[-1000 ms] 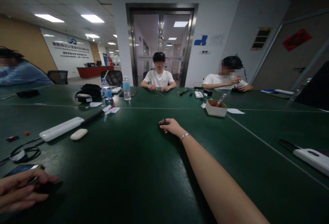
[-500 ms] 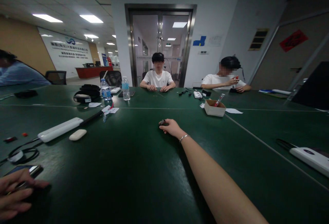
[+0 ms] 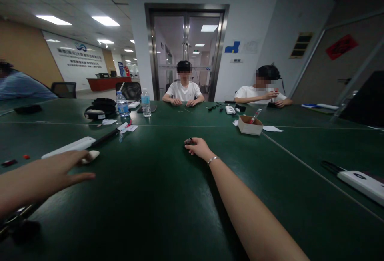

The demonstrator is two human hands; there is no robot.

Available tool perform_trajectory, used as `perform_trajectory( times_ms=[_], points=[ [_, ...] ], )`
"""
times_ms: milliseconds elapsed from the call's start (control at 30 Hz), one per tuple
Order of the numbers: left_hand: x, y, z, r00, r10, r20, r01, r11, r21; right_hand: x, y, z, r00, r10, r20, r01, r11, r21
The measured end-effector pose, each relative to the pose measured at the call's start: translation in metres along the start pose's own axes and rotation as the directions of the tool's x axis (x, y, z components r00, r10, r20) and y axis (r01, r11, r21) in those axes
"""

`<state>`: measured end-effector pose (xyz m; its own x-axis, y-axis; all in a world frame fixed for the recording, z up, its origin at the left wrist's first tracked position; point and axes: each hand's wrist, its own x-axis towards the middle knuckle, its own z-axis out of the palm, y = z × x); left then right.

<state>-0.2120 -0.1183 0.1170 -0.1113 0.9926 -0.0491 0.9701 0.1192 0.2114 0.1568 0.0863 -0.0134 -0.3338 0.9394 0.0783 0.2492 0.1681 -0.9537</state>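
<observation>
My left hand [image 3: 64,169] reaches in from the left edge, thumb and fingers apart. Its fingertips overlap a small white rounded object [image 3: 94,156] on the green table [image 3: 144,197]; whether they touch it I cannot tell. Below the wrist lies a blurred dark thing with a shiny rim [image 3: 25,229]. Farther out, at the middle of the table, my right hand [image 3: 199,148] rests with its fingers pinched on a small dark object with a metallic end [image 3: 188,141]. The fingers cover part of that object.
A long white device [image 3: 72,146] lies behind my left hand. Water bottles [image 3: 146,105], a black pouch [image 3: 100,109] and a small open box [image 3: 250,127] stand farther back. Two people [image 3: 183,91] sit across the table. A white device [image 3: 361,185] lies at the right.
My left hand has moved up and forward from the lower left corner to the white rounded object, and its fingers have spread. My right hand stays in place with the small dark object.
</observation>
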Motion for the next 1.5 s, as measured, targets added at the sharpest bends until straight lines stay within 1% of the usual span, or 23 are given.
perform_trajectory(
  times_ms=[33,67,100,133,167,200,233,267,333,400,433,533,600,667,767,800,833,933,1000,1100,1233,1367,1500],
  points=[
    [0.013,0.02,0.002,0.995,0.082,0.048,-0.083,0.996,0.014,0.0,-0.001,0.0,1.0,-0.001,0.002,0.001,1.0,0.014],
    [0.026,0.044,0.004,0.978,0.179,0.107,-0.18,0.984,0.002,-0.001,-0.002,-0.001,1.0,-0.001,0.004,0.001,1.0,0.023],
    [0.039,0.068,0.008,0.951,0.261,0.165,-0.261,0.965,-0.026,-0.002,-0.002,-0.001,1.0,-0.002,0.004,0.002,1.0,0.028],
    [0.052,0.092,0.013,0.917,0.345,0.199,-0.342,0.938,-0.052,-0.002,-0.003,-0.001,1.0,-0.003,0.002,0.003,1.0,0.03],
    [0.066,0.115,0.019,0.878,0.433,0.205,-0.426,0.901,-0.078,-0.003,-0.004,-0.001,1.0,-0.003,-0.002,0.003,1.0,0.031],
    [0.079,0.136,0.028,0.842,0.508,0.183,-0.498,0.862,-0.1,-0.004,-0.005,-0.001,1.0,-0.003,-0.005,0.003,1.0,0.031],
    [0.093,0.154,0.038,0.819,0.556,0.142,-0.546,0.831,-0.106,-0.005,-0.006,-0.001,1.0,-0.005,-0.008,0.006,0.999,0.032],
    [0.107,0.17,0.049,0.811,0.579,0.082,-0.571,0.814,-0.105,-0.005,-0.007,0.0,1.0,-0.011,-0.009,0.011,0.999,0.034],
    [0.131,0.193,0.075,0.823,0.565,-0.054,-0.567,0.813,-0.131,-0.007,-0.01,0.001,1.0,-0.017,-0.021,0.017,1.0,0.025],
    [0.149,0.208,0.103,0.845,0.515,-0.143,-0.534,0.817,-0.217,-0.009,-0.013,0.002,0.999,-0.009,-0.032,0.009,1.0,0.001],
    [0.154,0.214,0.116,0.849,0.497,-0.179,-0.529,0.806,-0.267,-0.009,-0.014,0.002,0.999,0.001,-0.037,-0.002,1.0,-0.012],
    [0.16,0.221,0.147,0.83,0.471,-0.298,-0.555,0.742,-0.375,-0.009,-0.015,0.003,0.999,0.017,-0.041,-0.019,0.998,-0.056],
    [0.161,0.22,0.159,0.818,0.453,-0.355,-0.571,0.716,-0.401,-0.008,-0.014,0.004,0.999,0.005,-0.032,-0.006,0.998,-0.057],
    [0.163,0.216,0.164,0.811,0.446,-0.379,-0.58,0.703,-0.412,-0.006,-0.012,0.004,1.0,0.0,-0.01,0.0,1.0,-0.025],
    [0.17,0.211,0.165,0.795,0.47,-0.384,-0.605,0.654,-0.453,-0.004,-0.013,0.003,0.999,0.038,0.013,-0.039,0.998,0.057],
    [0.172,0.21,0.166,0.801,0.461,-0.381,-0.598,0.637,-0.487,-0.004,-0.014,0.002,0.998,0.052,0.02,-0.053,0.994,0.092],
    [0.174,0.208,0.166,0.816,0.437,-0.379,-0.578,0.622,-0.528,-0.004,-0.014,0.001,0.998,0.061,0.025,-0.064,0.989,0.133],
    [0.177,0.205,0.169,0.871,0.34,-0.355,-0.491,0.575,-0.654,-0.004,-0.016,-0.002,0.997,0.076,0.021,-0.079,0.964,0.256],
    [0.178,0.204,0.17,0.883,0.332,-0.331,-0.464,0.524,-0.714,-0.004,-0.015,-0.006,0.995,0.099,0.015,-0.099,0.946,0.308],
    [0.18,0.201,0.17,0.886,0.346,-0.309,-0.447,0.455,-0.771,-0.005,-0.014,-0.01,0.992,0.128,0.016,-0.125,0.92,0.371],
    [0.182,0.198,0.168,0.887,0.362,-0.285,-0.43,0.428,-0.795,-0.006,-0.013,-0.014,0.989,0.143,0.035,-0.144,0.883,0.446],
    [0.183,0.196,0.167,0.889,0.381,-0.254,-0.408,0.406,-0.818,-0.006,-0.011,-0.017,0.989,0.133,0.062,-0.146,0.872,0.468],
    [0.183,0.197,0.165,0.911,0.355,-0.21,-0.349,0.393,-0.851,-0.005,-0.009,-0.018,0.991,0.109,0.082,-0.136,0.865,0.483]
  ],
)
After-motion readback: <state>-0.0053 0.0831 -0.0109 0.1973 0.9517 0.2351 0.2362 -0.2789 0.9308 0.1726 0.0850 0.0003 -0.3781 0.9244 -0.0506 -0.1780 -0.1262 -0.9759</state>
